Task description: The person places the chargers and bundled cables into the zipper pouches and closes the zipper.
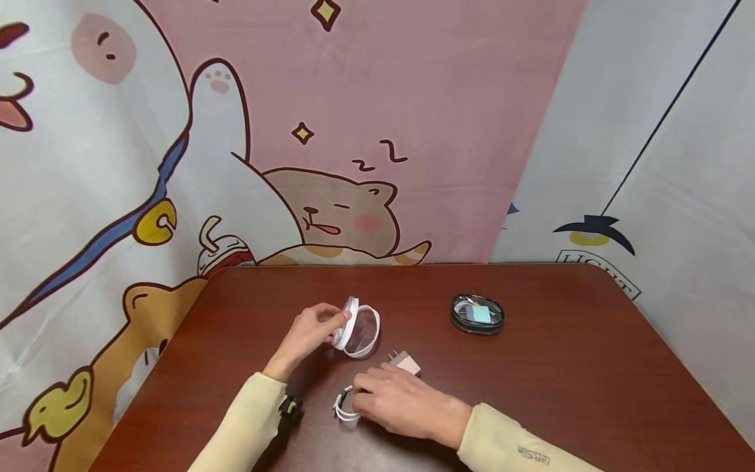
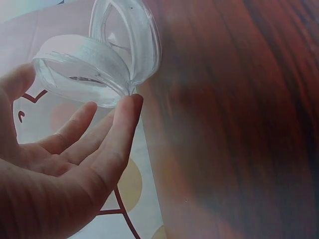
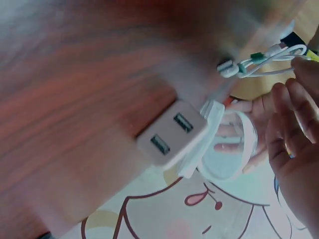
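My left hand (image 1: 308,333) grips a small clear pouch with white trim (image 1: 375,328), its lid standing open. In the left wrist view the thumb and fingertips hold the lid half of the pouch (image 2: 144,45). My right hand (image 1: 407,401) pinches a coiled white USB cable (image 1: 342,413) low over the table. The right wrist view shows the cable's plug (image 3: 228,68) and a green tie (image 3: 257,58) round the coil. Just beyond the right hand lies a pale USB charger (image 1: 407,362), its prongs pointing away; two ports (image 3: 183,122) face the right wrist camera.
A dark-rimmed clear case (image 1: 478,314) with a cable and a light blue item inside sits farther back on the right. Everything stands on a reddish-brown wooden table (image 1: 560,367). A cartoon-printed cloth (image 1: 448,131) hangs behind its back edge and along the sides.
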{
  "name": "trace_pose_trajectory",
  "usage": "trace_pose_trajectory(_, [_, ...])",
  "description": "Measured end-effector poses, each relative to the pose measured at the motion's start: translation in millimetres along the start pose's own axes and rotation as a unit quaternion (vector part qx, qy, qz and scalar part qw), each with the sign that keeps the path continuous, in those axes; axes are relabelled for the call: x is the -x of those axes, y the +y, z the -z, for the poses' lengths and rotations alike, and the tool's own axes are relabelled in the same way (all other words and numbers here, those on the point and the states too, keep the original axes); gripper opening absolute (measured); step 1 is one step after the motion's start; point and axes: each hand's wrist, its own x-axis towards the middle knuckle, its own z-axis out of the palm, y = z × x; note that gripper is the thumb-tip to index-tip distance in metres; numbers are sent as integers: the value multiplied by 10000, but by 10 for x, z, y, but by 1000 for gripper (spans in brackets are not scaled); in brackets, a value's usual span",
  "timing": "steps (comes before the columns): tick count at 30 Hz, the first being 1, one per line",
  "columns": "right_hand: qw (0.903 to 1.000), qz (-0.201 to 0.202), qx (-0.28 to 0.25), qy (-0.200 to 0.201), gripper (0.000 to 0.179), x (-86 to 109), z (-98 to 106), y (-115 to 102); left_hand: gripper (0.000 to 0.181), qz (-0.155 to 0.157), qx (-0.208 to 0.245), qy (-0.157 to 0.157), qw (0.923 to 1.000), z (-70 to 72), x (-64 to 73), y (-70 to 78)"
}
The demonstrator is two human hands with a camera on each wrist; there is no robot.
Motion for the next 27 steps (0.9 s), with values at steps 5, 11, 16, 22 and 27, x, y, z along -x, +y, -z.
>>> trace_pose_trajectory(5, [9984, 29, -273, 484, 7, 92, 146, 52, 52, -3, -4, 5, 10000, 24, 8, -4])
trace_pose_trajectory(11, [9943, -110, -557, 907, 9, 170, 323, 145, 51, -1, -119, -9, 9999, 23, 17, 2])
trace_pose_trajectory(16, [9908, -305, -499, 1221, 14, 246, 414, 247, 52, -11, -106, -76, 9999, 2, 24, 29])
trace_pose_trajectory(22, [9911, -571, -66, 1205, 14, 284, 459, 357, 52, -51, -55, -227, 9997, -27, 36, 64])
trace_pose_trajectory(27, [9927, -340, 531, 1027, 16, 288, 391, 426, 52, -16, -115, -342, 9993, -41, 63, 96])
